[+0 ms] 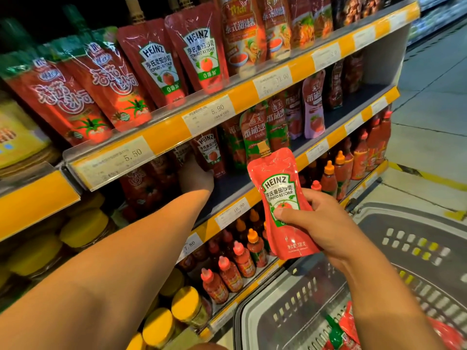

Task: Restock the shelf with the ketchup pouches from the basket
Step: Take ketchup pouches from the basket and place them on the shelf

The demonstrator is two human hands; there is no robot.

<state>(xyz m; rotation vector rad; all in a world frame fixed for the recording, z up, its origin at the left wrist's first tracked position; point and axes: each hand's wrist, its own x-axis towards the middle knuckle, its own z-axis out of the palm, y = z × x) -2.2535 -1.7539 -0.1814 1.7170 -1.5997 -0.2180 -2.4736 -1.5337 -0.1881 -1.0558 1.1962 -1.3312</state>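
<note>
right hand (pixel 319 223): gripping ketchup pouch (pixel 283 203) upright
left hand (pixel 195 176): reaching onto shelf (pixel 227 188), touching shelved pouch (pixel 209 152); grip unclear
basket (pixel 379 286): sitting below right hand

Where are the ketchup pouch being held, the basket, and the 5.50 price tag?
Held ketchup pouch (pixel 280 188), head view: on its green Heinz label.
Basket (pixel 255 314), head view: on its grey near-left rim.
5.50 price tag (pixel 113 160), head view: on the tag's middle, left of the number.
</note>
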